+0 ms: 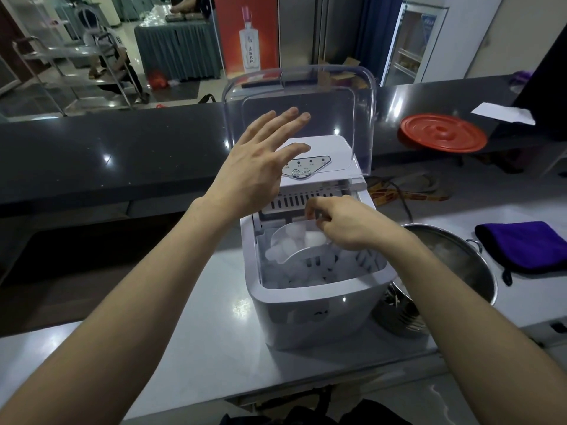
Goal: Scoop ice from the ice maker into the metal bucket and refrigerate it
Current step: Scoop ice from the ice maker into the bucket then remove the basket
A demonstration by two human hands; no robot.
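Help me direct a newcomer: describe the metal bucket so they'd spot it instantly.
On the pale counter, find the white ice maker. The metal bucket stands to its right, partly behind the right forearm. Its round, shiny steel sets it apart from the purple cloth alongside.

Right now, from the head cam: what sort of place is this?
Probably a service bar in a restaurant or banquet hall: a raised dark counter, skirted tables beyond it, a liquor-bottle banner and a glass-door fridge behind the ice maker.
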